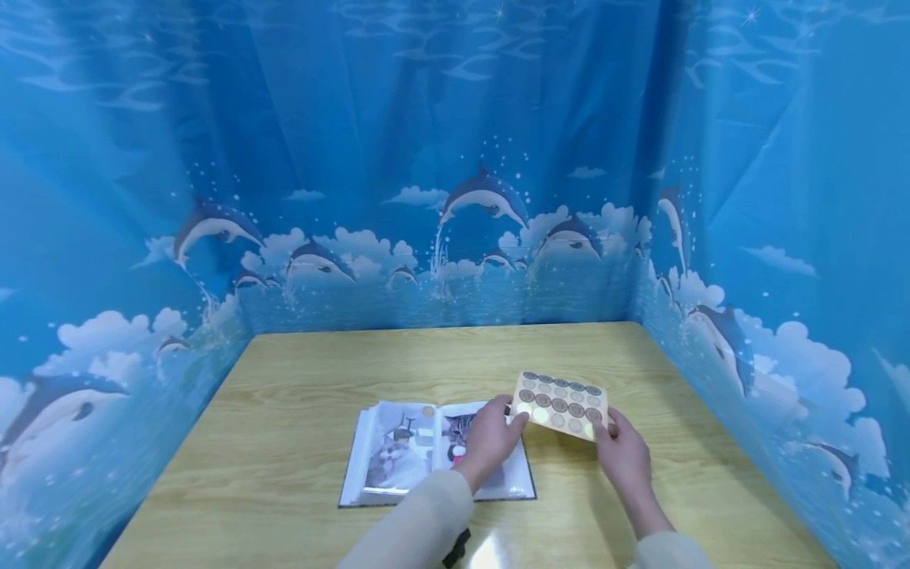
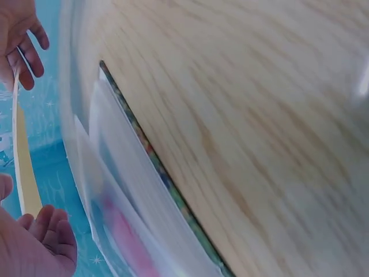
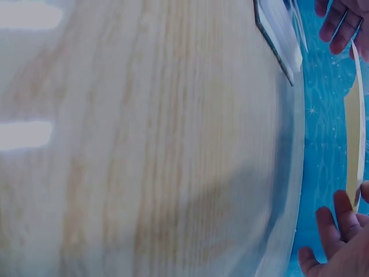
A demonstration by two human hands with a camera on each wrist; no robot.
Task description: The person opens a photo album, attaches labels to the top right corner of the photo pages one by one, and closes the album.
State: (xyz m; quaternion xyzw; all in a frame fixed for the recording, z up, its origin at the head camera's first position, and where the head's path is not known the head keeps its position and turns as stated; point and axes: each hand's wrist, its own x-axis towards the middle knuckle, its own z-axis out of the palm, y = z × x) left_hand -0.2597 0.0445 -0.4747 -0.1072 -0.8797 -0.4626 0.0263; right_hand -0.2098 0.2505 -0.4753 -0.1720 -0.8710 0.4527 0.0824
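A: From where you're standing, what's furthest left?
B: Blue curtain (image 1: 398, 95) with leaping dolphins (image 1: 216, 224) (kinda loud, ngl), running right round the back. Then the wooden desk (image 1: 284, 403), with a photo album (image 1: 355, 474) lying open on it. White cat photo (image 1: 394, 462) on the left page, tabby photo (image 1: 457, 427) on the right, partly hidden by the person.
A: And the left hand (image 1: 492, 437)?
B: Pinching the left edge of a sticker sheet (image 1: 562, 398), thumb in front, fingers (image 2: 63, 234) curled behind. Closed right down to the sheet's thickness.
A: Where's the sheet?
B: Held up above the desk, just right of the album, left side tilted higher. Rows of dark and pale circles.
A: Right hand (image 1: 626, 454)?
B: Thumb and fingertip nip the right edge; its other fingers (image 3: 329, 231) spread loosely, holding nothing.
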